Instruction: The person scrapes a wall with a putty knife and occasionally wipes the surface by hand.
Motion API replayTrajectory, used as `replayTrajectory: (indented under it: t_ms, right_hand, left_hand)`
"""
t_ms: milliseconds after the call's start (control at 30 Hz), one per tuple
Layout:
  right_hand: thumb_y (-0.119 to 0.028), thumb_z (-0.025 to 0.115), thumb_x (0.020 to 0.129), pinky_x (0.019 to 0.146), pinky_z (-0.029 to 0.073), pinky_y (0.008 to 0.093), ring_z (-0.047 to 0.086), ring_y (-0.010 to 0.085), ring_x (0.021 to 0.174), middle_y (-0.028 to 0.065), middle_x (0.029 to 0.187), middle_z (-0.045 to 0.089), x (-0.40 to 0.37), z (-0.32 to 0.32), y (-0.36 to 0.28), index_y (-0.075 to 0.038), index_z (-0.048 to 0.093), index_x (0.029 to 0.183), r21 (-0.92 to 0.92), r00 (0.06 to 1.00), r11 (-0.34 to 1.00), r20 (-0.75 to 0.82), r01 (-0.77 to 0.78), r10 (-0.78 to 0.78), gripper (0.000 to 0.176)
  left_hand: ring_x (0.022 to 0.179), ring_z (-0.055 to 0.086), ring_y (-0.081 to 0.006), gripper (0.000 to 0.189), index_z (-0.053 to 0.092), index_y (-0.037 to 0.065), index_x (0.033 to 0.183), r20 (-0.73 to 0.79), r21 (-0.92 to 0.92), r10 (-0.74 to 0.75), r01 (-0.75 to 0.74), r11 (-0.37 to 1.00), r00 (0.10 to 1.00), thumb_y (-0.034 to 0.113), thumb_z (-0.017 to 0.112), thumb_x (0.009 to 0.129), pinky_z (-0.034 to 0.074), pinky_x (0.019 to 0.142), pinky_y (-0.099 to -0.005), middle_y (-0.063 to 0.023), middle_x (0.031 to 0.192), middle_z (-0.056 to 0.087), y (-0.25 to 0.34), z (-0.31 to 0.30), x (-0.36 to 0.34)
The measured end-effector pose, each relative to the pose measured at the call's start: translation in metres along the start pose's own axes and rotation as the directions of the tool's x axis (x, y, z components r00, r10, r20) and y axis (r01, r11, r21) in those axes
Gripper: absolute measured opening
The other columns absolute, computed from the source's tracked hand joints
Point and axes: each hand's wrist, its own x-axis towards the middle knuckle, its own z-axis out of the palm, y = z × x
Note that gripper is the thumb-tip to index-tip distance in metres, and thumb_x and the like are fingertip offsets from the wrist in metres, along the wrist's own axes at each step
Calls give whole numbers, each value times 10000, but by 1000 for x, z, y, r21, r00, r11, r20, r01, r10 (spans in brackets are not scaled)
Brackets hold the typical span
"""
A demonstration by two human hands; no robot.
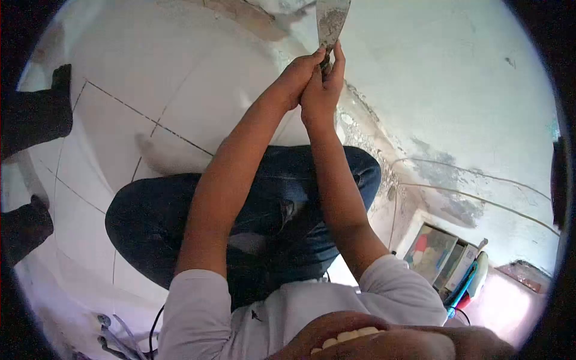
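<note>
A putty knife (331, 27) with a grey-smudged metal blade points away from me at the top of the view, its tip cut off by the frame edge. Both hands are closed together around its dark handle. My left hand (302, 77) wraps it from the left, with the thumb up near the blade. My right hand (324, 96) grips it from the right, fingers reaching toward the blade's base. Most of the handle is hidden by my fingers. The blade is by the lower wall (456, 90); whether it touches cannot be made out.
Peeling, crumbled plaster (381, 144) runs along the wall's base. Thin cables (474, 172) cross the wall. A niche with boxes (432, 249) is at lower right. White floor tiles (180, 114) lie to the left, where another person's dark trouser legs (36, 120) show. My bent knees (150, 222) are below.
</note>
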Motion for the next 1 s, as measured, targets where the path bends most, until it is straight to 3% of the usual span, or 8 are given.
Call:
replayTrajectory:
  t_ms: [100,167,300,433,500,767,900,1000]
  right_hand:
    - [-3,397,960,993,412,371,506,315,1208,231,1351,443,3,0,11,2,304,1418,-26,1000,999,5,25,-25,468]
    - [-6,408,957,1009,401,388,496,330,1219,225,1367,433,5,6,6,-11,298,1427,-135,996,987,-14,86,-89,483]
    - [23,418,929,995,409,393,502,326,1211,233,1334,460,5,6,-2,-2,314,1411,-52,998,996,-8,69,-70,494]
    - [27,419,934,999,406,377,496,310,1214,236,1328,459,-8,-4,5,12,307,1410,-77,1000,997,-19,-17,16,489]
    - [24,419,941,984,414,357,510,288,1190,234,1320,462,-3,-1,-1,23,305,1407,-167,993,979,10,116,-115,480]
    - [27,400,930,970,413,348,524,297,1166,234,1324,461,0,7,0,28,292,1415,-73,999,997,-16,-30,29,497]
    - [21,405,926,972,412,359,514,308,1175,242,1317,454,-2,3,-1,21,288,1418,-85,999,996,18,32,-31,506]
    - [6,407,945,959,421,362,526,311,1155,242,1311,453,16,16,1,16,279,1422,-60,998,996,-7,67,-68,494]
  left_hand:
    - [862,615,-194,464,558,16,1090,-95,-41,21,-25,999,995,457,520,950,522,764,-339,-103,952,621,14,4,2]
    - [924,603,-206,484,542,7,1154,75,47,-64,61,997,995,448,514,956,509,812,-351,-109,1027,611,20,-11,7]
    - [912,597,-211,466,536,-12,1153,-40,22,10,-9,1000,999,415,440,991,493,810,-350,-136,1030,594,4,5,0]
    - [956,593,-211,457,527,-6,1175,115,15,-19,18,1000,993,405,443,994,497,848,-357,-126,1043,593,13,-9,5]
    - [960,600,-217,460,529,-13,1162,88,30,5,-7,1000,996,406,454,989,501,854,-366,-130,1048,599,19,-4,4]
    - [895,598,-192,474,548,4,1137,42,34,12,-13,999,999,442,494,966,500,803,-345,-109,1008,618,21,-10,9]
    - [968,596,-188,495,542,-4,1181,-1,58,-63,63,996,998,440,433,993,481,858,-348,-130,1100,597,-1,-2,-11]
    - [982,585,-182,533,540,-14,1186,-25,58,58,-56,997,998,468,428,988,477,854,-347,-117,1108,593,21,3,-4]
